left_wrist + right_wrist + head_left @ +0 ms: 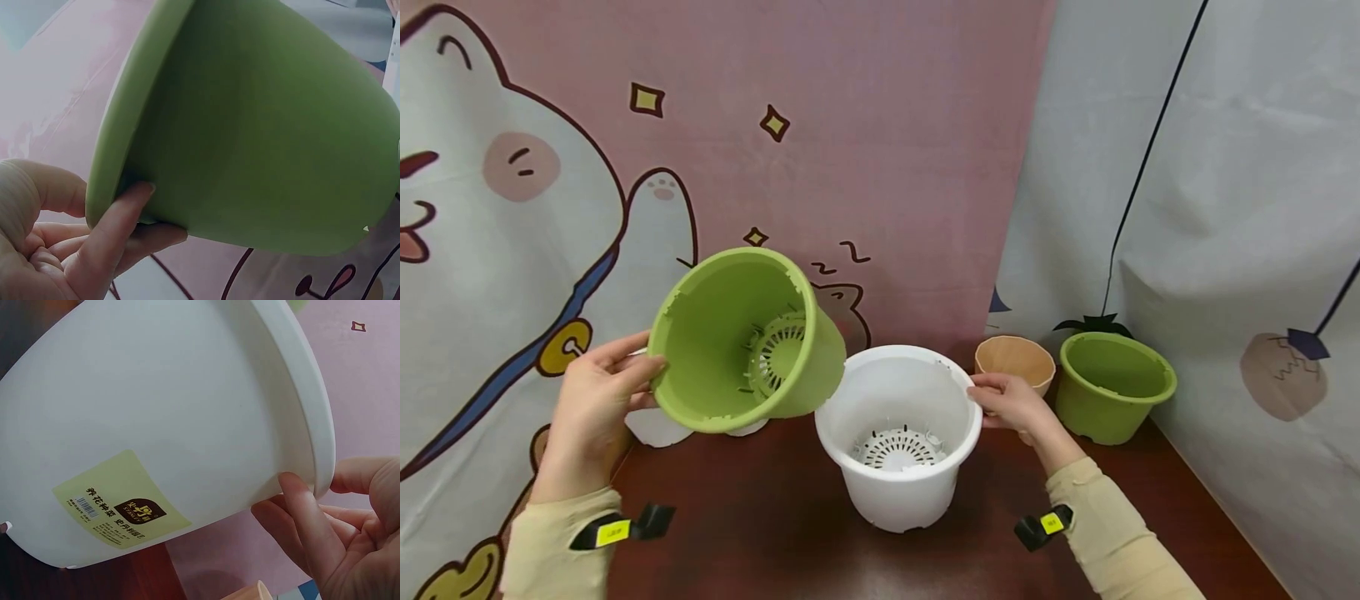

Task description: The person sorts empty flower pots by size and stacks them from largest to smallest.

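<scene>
My left hand (597, 400) pinches the rim of a green flowerpot (718, 325), thumb inside and fingers outside. That pot is raised and tilted, its open mouth turned toward me and its slotted base visible inside. In the left wrist view the fingers (115, 231) press the green wall under the lip. With my right hand (1011, 404) I grip the right rim of a white flowerpot (895, 500), whose slotted bottom shows inside. A pale green label (122, 500) is stuck on the white pot's outer wall in the right wrist view.
Behind my right hand stands a peach-coloured pot (1015, 358). Another green flowerpot (1105, 417) sits at the right, close to the grey curtain (1225, 250). White pieces (658, 425) show partly behind the raised pot. The dark red table (737, 517) meets a pink cartoon backdrop (887, 167).
</scene>
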{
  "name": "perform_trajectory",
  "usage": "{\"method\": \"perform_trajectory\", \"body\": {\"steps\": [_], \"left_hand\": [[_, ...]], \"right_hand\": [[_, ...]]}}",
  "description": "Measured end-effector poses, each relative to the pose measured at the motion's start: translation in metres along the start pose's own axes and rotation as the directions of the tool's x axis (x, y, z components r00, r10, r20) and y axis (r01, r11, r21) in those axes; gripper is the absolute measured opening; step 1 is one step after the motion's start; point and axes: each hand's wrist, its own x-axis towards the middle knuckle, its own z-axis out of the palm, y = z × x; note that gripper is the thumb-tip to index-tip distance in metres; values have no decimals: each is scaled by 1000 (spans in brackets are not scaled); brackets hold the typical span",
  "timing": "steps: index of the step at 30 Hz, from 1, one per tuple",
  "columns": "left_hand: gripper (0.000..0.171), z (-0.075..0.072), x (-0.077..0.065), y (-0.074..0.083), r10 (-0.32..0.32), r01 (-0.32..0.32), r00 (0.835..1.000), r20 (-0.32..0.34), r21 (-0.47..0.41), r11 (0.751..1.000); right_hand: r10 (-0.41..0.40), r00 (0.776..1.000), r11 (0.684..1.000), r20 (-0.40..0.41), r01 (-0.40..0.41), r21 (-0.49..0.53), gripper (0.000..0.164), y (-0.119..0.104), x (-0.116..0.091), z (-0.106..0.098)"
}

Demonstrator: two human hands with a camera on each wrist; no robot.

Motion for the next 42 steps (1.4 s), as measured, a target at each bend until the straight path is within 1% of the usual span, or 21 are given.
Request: {"method": "perform_trajectory", "body": {"steps": [3,5,8,13,19,22,31,37,42], "left_hand": [[53,9,5,3,14,-16,999,30,70,997],[56,15,8,4,24,-28,998,51,97,995],[54,23,13,4,44,-54,996,80,126,991],[50,38,19,7,64,-81,992,106,159,984],[47,56,23,8,73,-94,987,140,146,985],[47,64,24,8,66,-89,986,156,146,985],[44,86,30,5,27,-65,979,200,186,980],[42,97,34,3,13,-62,976,216,220,974],[43,103,35,-1,-7,-46,976,220,234,971]], "right_hand": [[-3,1000,1000,-2,3,2,45,0,0,0],[-5,1000,1000,-3,5,-2,45,0,0,0],[-7,1000,1000,-2,7,-7,45,0,-1,0],[-12,1000,1000,1,12,-1,45,1,-1,0],[-16,1000,1000,5,16,25,44,3,1,0],[-16,1000,999,1,16,30,44,3,2,0],[-29,1000,999,2,29,32,44,3,1,0],[-25,1000,999,5,25,39,44,2,0,0],[-27,1000,999,5,27,24,44,2,0,0]]}}
